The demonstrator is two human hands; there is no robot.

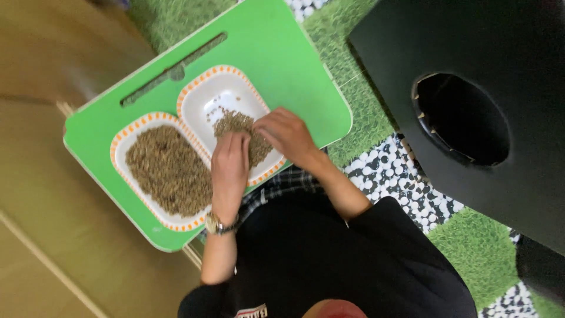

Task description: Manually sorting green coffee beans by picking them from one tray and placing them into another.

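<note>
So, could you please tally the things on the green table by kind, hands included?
Dishes: 2, a fuller dish and a sparser dish
Grain piles: 2, one pile per dish, the smaller pile under the hands
Hands: 2, left hand and right hand
Watch: 1
Total: 7
</note>
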